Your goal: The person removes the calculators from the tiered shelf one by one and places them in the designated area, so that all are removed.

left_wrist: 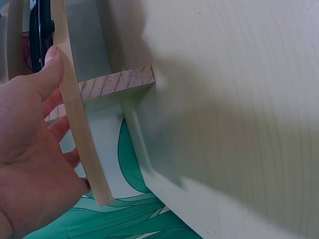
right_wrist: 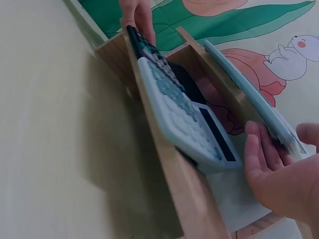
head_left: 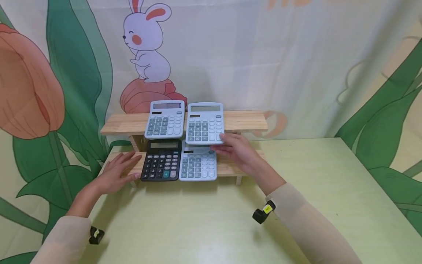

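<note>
Head view looks down at the shelf [head_left: 245,121]; wrist views adjoin it.

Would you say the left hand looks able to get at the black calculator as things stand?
Most likely yes: the left hand is just left of the black calculator, at the lower shelf, and the head view shows nothing standing between them.

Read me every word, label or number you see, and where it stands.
"0": black calculator, lower white calculator, upper-left calculator, upper-right calculator, bottom rows.
"00": beside those zeros.
"1 2 3": black calculator, row above.
"+": black calculator's teal key.
Too small or blurred: other key markings, yellow label at the right wrist.
Cut off: orange shapes topping the backdrop.
</note>
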{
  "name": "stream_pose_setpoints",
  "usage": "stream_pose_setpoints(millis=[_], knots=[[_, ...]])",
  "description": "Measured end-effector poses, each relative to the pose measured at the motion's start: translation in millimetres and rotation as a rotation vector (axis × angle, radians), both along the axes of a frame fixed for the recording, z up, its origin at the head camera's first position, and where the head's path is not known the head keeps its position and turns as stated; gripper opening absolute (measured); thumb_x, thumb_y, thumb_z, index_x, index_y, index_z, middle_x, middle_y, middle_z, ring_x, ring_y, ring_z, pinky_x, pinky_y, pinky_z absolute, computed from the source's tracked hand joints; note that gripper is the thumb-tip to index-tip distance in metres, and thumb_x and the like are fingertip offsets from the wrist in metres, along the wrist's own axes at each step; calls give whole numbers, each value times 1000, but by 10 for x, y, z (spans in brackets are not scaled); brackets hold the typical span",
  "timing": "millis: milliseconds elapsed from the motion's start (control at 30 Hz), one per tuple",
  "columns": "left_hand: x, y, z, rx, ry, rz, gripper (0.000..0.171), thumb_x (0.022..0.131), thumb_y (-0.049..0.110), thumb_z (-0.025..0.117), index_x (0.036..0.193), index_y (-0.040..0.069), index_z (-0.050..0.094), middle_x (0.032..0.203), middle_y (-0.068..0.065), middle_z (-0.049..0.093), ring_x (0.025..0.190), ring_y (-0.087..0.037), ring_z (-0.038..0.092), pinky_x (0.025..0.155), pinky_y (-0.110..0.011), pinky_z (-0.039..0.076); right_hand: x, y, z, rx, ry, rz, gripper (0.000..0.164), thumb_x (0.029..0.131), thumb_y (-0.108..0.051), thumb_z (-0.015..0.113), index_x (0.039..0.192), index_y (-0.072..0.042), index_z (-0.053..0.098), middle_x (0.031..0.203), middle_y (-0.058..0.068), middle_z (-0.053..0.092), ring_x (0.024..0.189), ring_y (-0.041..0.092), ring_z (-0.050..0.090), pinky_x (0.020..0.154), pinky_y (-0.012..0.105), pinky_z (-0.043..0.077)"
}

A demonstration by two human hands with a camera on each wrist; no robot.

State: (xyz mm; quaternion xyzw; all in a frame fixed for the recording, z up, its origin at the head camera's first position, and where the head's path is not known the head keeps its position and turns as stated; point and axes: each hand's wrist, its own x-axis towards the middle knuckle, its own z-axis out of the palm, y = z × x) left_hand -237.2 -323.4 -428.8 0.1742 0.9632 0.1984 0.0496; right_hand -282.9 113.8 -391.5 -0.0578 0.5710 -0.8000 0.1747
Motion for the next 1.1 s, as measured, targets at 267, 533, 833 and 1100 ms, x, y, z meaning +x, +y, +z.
stream_pose_setpoints(millis=[267,533,833,1100], knots=[[-14,15,-65,46,27,-21,71,107,41,62,164,6,38,169,-31,21,152,-64,6,110,-87,2,-70,-74,82,7,-83,-169,39,111,-18,59,140,9,60,124,17,70,109,25,70,102,38,56],[-12,-2,-71,60,28,-8,73,106,45,62,163,5,39,169,-31,21,153,-63,5,110,-87,0,-15,-101,139,66,-41,-192,34,108,-11,62,134,10,61,115,12,71,100,18,70,101,35,57],[-10,-22,-42,47,0,18,76,107,50,59,165,7,35,171,-30,17,154,-62,2,113,-85,-2,-12,44,253,220,54,-152,32,107,-12,64,132,8,62,117,11,68,99,18,68,94,31,58],[-30,-80,-172,63,33,6,76,106,55,57,165,11,37,171,-28,19,155,-61,2,112,-86,-2,144,390,511,314,140,-152,33,108,-12,62,133,10,63,119,10,67,100,16,69,96,29,57]])
